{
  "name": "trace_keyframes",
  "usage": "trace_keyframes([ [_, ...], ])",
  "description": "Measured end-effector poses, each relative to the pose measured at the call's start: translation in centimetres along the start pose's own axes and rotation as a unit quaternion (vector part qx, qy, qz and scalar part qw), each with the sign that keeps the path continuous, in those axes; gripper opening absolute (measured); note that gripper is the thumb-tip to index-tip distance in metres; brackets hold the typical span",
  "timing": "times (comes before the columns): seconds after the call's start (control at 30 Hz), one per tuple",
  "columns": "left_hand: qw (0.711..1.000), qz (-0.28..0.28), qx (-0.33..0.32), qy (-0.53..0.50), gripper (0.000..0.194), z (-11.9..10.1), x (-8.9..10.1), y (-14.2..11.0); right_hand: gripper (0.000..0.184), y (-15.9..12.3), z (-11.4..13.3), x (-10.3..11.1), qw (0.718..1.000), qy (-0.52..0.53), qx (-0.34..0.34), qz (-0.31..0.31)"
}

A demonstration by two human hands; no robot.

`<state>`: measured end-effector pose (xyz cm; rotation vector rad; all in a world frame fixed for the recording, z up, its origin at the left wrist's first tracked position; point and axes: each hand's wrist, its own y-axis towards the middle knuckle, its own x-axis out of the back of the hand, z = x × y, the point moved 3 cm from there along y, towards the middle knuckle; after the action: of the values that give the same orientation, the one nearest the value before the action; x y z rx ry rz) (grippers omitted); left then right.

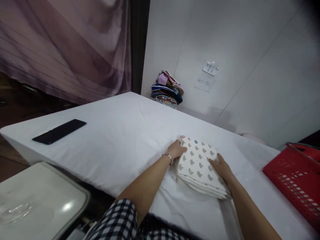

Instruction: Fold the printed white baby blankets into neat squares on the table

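Observation:
A folded white cloth (197, 160) with grey mouse-head shapes and a few coloured ones lies in several layers at the right of the middle. My left hand (176, 150), with a bracelet at the wrist, grips its left edge, thumb on top and the other fingers partly hidden behind the side. On the opposite edge, my right hand (221, 166) holds the cloth with its thumb over the top; its other fingers wrap the far side. The cloth's layered folds face me. Under it is a bed-like surface with a white sheet (120, 130).
A stack of folded clothes (167, 88) stands against the white wall at the back corner. A red plastic basket (295, 180) is at the right edge. A flat black object (60, 131) lies at the left. A pale glossy seat or lid (42, 200) fills the lower left.

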<state>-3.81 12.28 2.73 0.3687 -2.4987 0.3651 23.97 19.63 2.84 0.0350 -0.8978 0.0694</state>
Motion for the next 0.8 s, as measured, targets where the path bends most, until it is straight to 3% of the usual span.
trace_keyframes([
  [0.17,0.996,-0.082,-0.033,-0.026,0.056,0.4,1.7,1.3,0.085,-0.2,1.2,-1.6,0.995,0.1,-0.007,-0.016],
  [0.33,0.997,-0.065,-0.009,-0.033,0.046,2.4,3.1,1.9,0.08,0.8,1.7,-2.7,0.999,-0.025,0.027,0.006],
  [0.43,0.996,-0.049,-0.008,-0.08,0.041,3.1,3.6,1.8,0.073,0.6,2.6,-2.1,0.99,-0.095,0.1,-0.025],
  [0.53,0.994,-0.028,0.012,-0.109,0.032,3.5,3.7,1.4,0.061,-1.5,5.5,-1.7,0.975,-0.078,0.199,-0.067],
  [0.7,0.991,0.034,0.036,-0.127,0.02,4.1,3.5,0.0,0.045,-7.3,12.2,-4.5,0.946,-0.008,0.318,0.065],
  [0.8,0.987,0.065,0.034,-0.143,0.019,4.4,3.6,-1.0,0.05,-10.0,14.5,-6.7,0.897,-0.085,0.428,0.062],
])
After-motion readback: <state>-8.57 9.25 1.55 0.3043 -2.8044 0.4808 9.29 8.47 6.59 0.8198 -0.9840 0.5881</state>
